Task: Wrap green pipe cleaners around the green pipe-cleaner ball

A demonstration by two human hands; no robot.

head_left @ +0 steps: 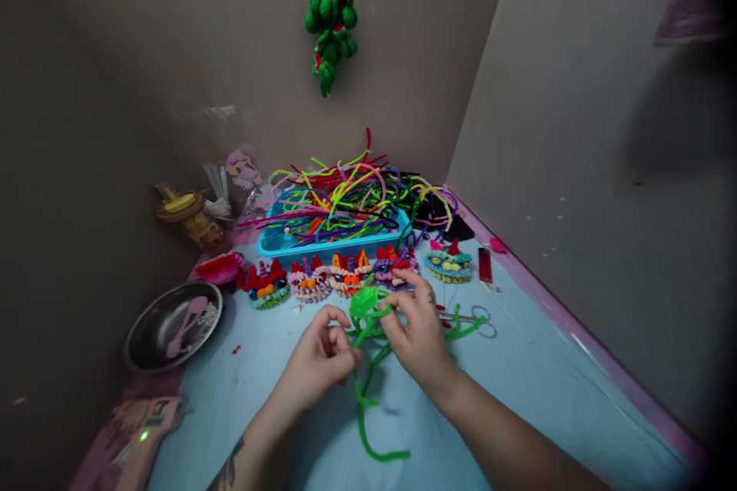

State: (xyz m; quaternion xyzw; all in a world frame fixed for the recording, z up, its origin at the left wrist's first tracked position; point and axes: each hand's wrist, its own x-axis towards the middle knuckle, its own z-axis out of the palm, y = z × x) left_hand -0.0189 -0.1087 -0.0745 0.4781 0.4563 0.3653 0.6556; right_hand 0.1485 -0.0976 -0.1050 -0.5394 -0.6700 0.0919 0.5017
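Both hands are working a green pipe cleaner (368,368) over the blue counter (546,399), just in front of a row of 5 finished faces (345,276). The left hand (319,357) is curled shut, thumb and fingers pinching the stem near its middle. The right hand (418,330) is pinching the stem a little higher, beside a flat green coil (364,301) at the top — its outer fingers are spreading loose toward the faces. The loose tail is trailing down toward the person and curling on the counter.

To wind well here, I judge that the left hand should be anchoring the stem close under the coil, so that the wire bends only where it is wanted. The right hand should be feeding each turn snug against the last one, keeping the disc flat rather than letting it cone up. The long tail could be snagging on the other green piece lying to the right, so keeping it clear of that is wise.

Scissors (475,320) are lying just right of the right hand, and a red lighter (484,265) sits beyond them. A teal tray (276,245) of mixed-colour stems is standing behind the faces, a steel bowl (173,326) is sitting at the left — and a green ornament (329,15) is hanging on the wall.
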